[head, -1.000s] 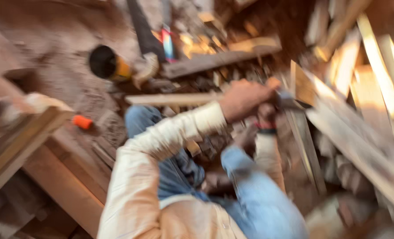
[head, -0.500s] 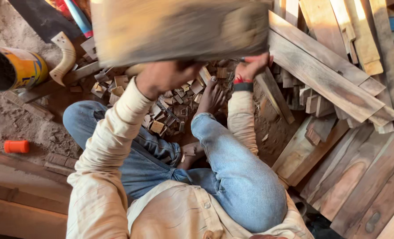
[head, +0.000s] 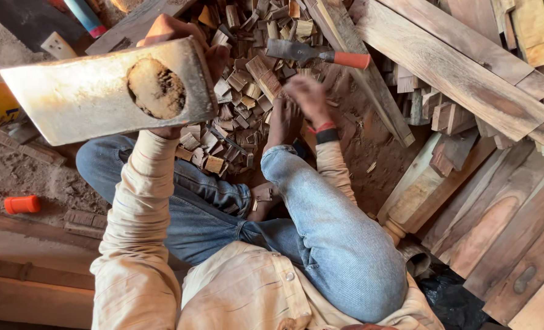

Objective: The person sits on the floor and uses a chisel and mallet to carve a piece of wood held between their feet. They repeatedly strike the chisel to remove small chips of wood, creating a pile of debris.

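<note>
The left hand (head: 183, 46) is closed around the handle of an axe, holding its steel head (head: 110, 85) raised close to the camera, broad side up, with the round end of the wooden handle showing in the eye. The fingers are mostly hidden behind the head. The right hand (head: 308, 98) is blurred, low over the sawdust floor just beside the person's bare foot (head: 282, 122); I cannot tell whether it grips anything. Ahead of the foot lies a heap of small wood offcuts (head: 247, 67). A chisel with an orange handle (head: 317, 55) rests beyond the hand, against a long plank (head: 363, 73). More planks (head: 461, 67) are stacked to the right. A turned wooden leg (head: 415, 195) lies beside the knee, and an orange cap (head: 21, 204) lies on the floor at left.
</note>
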